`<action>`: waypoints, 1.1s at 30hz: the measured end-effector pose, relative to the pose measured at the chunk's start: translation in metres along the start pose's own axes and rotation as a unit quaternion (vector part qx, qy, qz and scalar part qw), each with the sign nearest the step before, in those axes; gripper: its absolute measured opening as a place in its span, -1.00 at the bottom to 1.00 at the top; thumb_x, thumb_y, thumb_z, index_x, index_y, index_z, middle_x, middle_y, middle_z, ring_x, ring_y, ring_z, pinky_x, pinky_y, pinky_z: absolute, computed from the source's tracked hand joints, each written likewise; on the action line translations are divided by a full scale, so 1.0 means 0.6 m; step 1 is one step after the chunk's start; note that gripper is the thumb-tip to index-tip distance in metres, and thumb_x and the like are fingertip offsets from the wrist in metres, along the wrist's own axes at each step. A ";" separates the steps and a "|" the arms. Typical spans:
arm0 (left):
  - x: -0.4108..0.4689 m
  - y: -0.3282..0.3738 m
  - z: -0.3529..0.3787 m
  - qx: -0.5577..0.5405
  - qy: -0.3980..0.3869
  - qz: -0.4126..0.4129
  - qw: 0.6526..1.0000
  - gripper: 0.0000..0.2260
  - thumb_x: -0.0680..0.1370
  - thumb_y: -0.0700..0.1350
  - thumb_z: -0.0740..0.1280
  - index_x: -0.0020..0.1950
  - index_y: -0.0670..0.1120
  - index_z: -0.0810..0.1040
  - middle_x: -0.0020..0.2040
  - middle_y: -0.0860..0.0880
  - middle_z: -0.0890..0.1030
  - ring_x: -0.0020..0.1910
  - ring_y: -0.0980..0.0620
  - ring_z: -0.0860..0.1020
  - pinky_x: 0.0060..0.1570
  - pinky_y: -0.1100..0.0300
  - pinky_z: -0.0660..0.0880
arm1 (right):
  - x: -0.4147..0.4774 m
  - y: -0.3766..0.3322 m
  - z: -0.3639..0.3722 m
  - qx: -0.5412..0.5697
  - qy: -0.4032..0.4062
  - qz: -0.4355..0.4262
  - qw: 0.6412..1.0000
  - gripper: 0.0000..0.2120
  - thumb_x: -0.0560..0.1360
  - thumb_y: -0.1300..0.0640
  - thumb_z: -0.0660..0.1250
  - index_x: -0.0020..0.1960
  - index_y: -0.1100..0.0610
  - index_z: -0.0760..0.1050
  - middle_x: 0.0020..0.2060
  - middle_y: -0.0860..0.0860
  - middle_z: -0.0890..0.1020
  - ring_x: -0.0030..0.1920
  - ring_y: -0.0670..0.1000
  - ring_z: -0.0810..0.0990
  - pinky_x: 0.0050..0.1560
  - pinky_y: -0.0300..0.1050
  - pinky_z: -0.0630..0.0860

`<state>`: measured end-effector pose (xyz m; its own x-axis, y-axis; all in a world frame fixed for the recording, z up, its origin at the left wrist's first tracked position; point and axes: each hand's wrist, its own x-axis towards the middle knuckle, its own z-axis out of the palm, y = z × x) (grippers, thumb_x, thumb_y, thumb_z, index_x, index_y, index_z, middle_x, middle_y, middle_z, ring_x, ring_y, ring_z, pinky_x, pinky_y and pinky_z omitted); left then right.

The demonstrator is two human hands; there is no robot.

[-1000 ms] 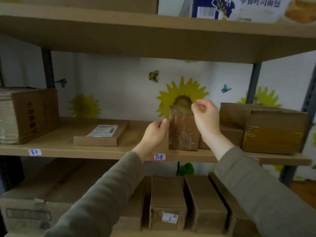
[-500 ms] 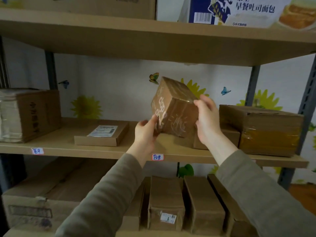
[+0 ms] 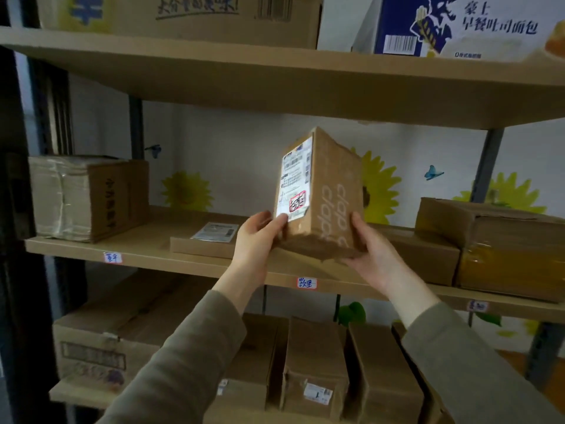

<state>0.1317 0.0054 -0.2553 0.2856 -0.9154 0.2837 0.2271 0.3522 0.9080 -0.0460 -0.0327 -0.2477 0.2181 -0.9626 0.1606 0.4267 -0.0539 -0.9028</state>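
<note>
The left hand's fingers (image 3: 279, 220) curl round the lower near corner of a small cardboard parcel (image 3: 333, 203), the thumb lying on the bottom edge of its shipping label (image 3: 295, 182). The right hand's fingers (image 3: 356, 221) wrap the opposite lower side, with the palm cupped under the base. Both the left hand (image 3: 260, 237) and the right hand (image 3: 371, 255) thus grip the parcel, which stands upright and slightly tilted in the air, above the front edge of the middle shelf (image 3: 146, 249) and about midway along it, touching nothing else.

As a judgement, the pick-up is done and the check is under way: the label faces the person, so reading it and choosing a place to set the parcel down are left.

The parcel is a tall brown corrugated box, matte, with soft, scuffed bottom corners and pale lettering down one side. Its label is glossy white with barcodes and a red-framed mark. On the shelf behind the left hand lies a flat cardboard box (image 3: 198, 246). At the shelf's left end stands a box bound in shiny clear tape (image 3: 82, 197), and towards its right end a bulky carton with yellowish tape (image 3: 504, 255). A handwritten tag (image 3: 306, 283) sticks to the shelf's front edge.
</note>
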 end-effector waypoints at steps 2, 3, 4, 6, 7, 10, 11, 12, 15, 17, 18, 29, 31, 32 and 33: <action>-0.005 0.002 -0.007 -0.021 -0.030 0.000 0.999 -0.68 0.52 -0.12 0.33 0.26 -0.18 0.50 0.05 -0.12 0.65 0.00 -0.02 0.62 0.01 0.08 0.56 | 0.002 0.013 0.001 0.056 -0.011 0.033 0.998 -0.72 0.58 0.03 0.17 0.19 0.15 0.48 0.06 0.11 0.64 0.06 0.05 0.61 -0.12 -0.03 0.60; -0.007 0.003 -0.009 -0.031 -0.041 -0.004 0.999 -0.69 0.52 -0.12 0.33 0.25 -0.15 0.51 0.06 -0.10 0.64 0.02 -0.02 0.61 0.02 0.08 0.55 | 0.008 0.021 0.000 0.050 -0.001 0.040 0.998 -0.67 0.59 0.03 0.15 0.26 0.18 0.45 0.11 0.14 0.62 0.10 0.08 0.60 -0.14 -0.03 0.62; -0.010 0.004 -0.010 -0.041 -0.046 -0.009 0.998 -0.69 0.53 -0.12 0.32 0.27 -0.11 0.49 0.09 -0.09 0.62 0.06 -0.03 0.60 0.06 0.06 0.54 | 0.013 0.027 -0.002 0.034 0.010 0.040 0.999 -0.65 0.60 0.05 0.14 0.30 0.20 0.42 0.15 0.16 0.61 0.13 0.10 0.60 -0.12 -0.02 0.62; -0.013 0.004 -0.011 -0.053 -0.051 -0.013 0.997 -0.66 0.53 -0.12 0.32 0.30 -0.06 0.45 0.14 -0.08 0.60 0.10 -0.04 0.58 0.08 0.03 0.54 | 0.016 0.034 0.002 0.009 0.024 0.038 0.999 -0.65 0.60 0.07 0.14 0.33 0.21 0.40 0.16 0.18 0.60 0.15 0.12 0.59 -0.07 0.01 0.62; -0.014 0.005 -0.011 -0.056 -0.052 -0.012 0.997 -0.65 0.53 -0.12 0.32 0.31 -0.06 0.44 0.15 -0.09 0.59 0.11 -0.04 0.58 0.07 0.03 0.55 | 0.017 0.034 0.003 0.005 0.027 0.035 0.999 -0.65 0.60 0.08 0.15 0.32 0.21 0.39 0.17 0.18 0.59 0.16 0.13 0.59 -0.05 0.02 0.62; -0.015 0.005 -0.013 -0.054 -0.048 -0.008 0.997 -0.62 0.53 -0.12 0.32 0.34 -0.06 0.42 0.18 -0.10 0.58 0.11 -0.04 0.58 0.04 0.06 0.56 | 0.018 0.034 0.007 0.004 0.022 0.029 0.999 -0.65 0.59 0.09 0.16 0.32 0.22 0.39 0.19 0.20 0.57 0.18 0.14 0.57 0.04 0.05 0.56; -0.016 0.005 -0.014 -0.053 -0.049 -0.008 0.997 -0.62 0.53 -0.12 0.32 0.34 -0.06 0.42 0.18 -0.10 0.58 0.11 -0.04 0.58 0.04 0.06 0.56 | 0.017 0.033 0.008 0.002 0.021 0.029 0.999 -0.65 0.59 0.10 0.16 0.32 0.22 0.38 0.19 0.20 0.57 0.18 0.14 0.56 0.07 0.07 0.54; -0.016 0.005 -0.015 -0.054 -0.049 -0.009 0.997 -0.62 0.53 -0.12 0.33 0.34 -0.06 0.42 0.19 -0.10 0.58 0.11 -0.04 0.58 0.06 0.05 0.55 | 0.017 0.033 0.009 -0.003 0.025 0.028 0.999 -0.65 0.59 0.10 0.16 0.32 0.22 0.38 0.19 0.19 0.57 0.18 0.14 0.57 0.08 0.07 0.53; -0.017 0.004 -0.016 -0.049 -0.050 -0.015 0.997 -0.61 0.52 -0.11 0.33 0.34 -0.06 0.42 0.19 -0.10 0.57 0.10 -0.03 0.58 0.09 0.02 0.55 | 0.012 0.036 0.013 -0.013 0.051 0.006 0.999 -0.63 0.59 0.14 0.18 0.39 0.17 0.32 0.20 0.16 0.56 0.15 0.13 0.57 0.04 0.06 0.54; -0.019 0.003 -0.014 -0.041 -0.051 -0.016 0.998 -0.60 0.52 -0.10 0.33 0.35 -0.06 0.41 0.19 -0.09 0.57 0.10 -0.03 0.58 0.10 0.00 0.55 | 0.010 0.036 0.013 -0.040 0.082 -0.033 0.995 -0.58 0.59 0.19 0.19 0.44 0.06 0.26 0.22 0.11 0.53 0.16 0.12 0.56 0.05 0.07 0.55; -0.020 0.003 -0.012 -0.037 -0.050 -0.018 0.998 -0.60 0.52 -0.10 0.33 0.35 -0.07 0.41 0.18 -0.08 0.57 0.10 -0.02 0.58 0.11 0.00 0.55 | 0.007 0.035 0.014 -0.065 0.090 -0.053 0.992 -0.57 0.59 0.20 0.18 0.44 0.02 0.27 0.23 0.10 0.52 0.16 0.11 0.56 0.06 0.07 0.55; -0.069 0.007 0.032 -0.005 -0.084 0.001 0.996 -0.97 0.54 -0.05 0.31 -0.04 0.04 0.49 -0.03 -0.01 0.60 -0.02 0.05 0.58 -0.01 0.13 0.54 | -0.088 0.016 0.018 -0.162 0.164 -0.122 0.965 -0.71 0.59 -0.06 0.15 0.24 0.00 0.47 0.00 -0.02 0.65 -0.07 -0.11 0.63 -0.24 -0.27 0.54; -0.085 0.003 0.050 -0.015 -0.086 0.010 0.996 -0.98 0.52 -0.10 0.32 -0.07 -0.02 0.50 -0.11 0.00 0.60 -0.14 0.05 0.57 -0.22 0.21 0.50 | -0.119 0.022 0.002 -0.155 0.189 -0.145 0.959 -0.68 0.58 -0.05 0.16 0.28 0.00 0.44 0.06 -0.06 0.62 0.01 -0.14 0.60 -0.13 -0.29 0.52; -0.096 -0.001 0.059 -0.017 -0.084 0.010 0.996 -0.99 0.50 -0.12 0.32 -0.10 -0.03 0.50 -0.15 0.00 0.60 -0.18 0.05 0.55 -0.27 0.21 0.45 | -0.135 0.027 -0.007 -0.152 0.200 -0.151 0.956 -0.68 0.58 -0.04 0.17 0.29 0.00 0.43 0.07 -0.09 0.60 0.03 -0.16 0.57 -0.10 -0.32 0.49; -0.108 -0.006 0.068 -0.020 -0.082 0.006 0.996 -0.98 0.49 -0.14 0.31 -0.12 -0.03 0.51 -0.19 0.02 0.60 -0.21 0.07 0.54 -0.31 0.23 0.43 | -0.155 0.032 -0.016 -0.147 0.211 -0.154 0.954 -0.70 0.58 -0.03 0.18 0.29 -0.02 0.42 0.07 -0.11 0.58 0.04 -0.18 0.55 -0.07 -0.33 0.48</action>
<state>0.0745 0.0554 -0.2644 0.1331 -0.9297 0.3436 0.2630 0.3673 0.8921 -0.0667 0.0530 -0.2837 -0.2765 -0.9071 0.3175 0.1345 -0.3636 -0.9218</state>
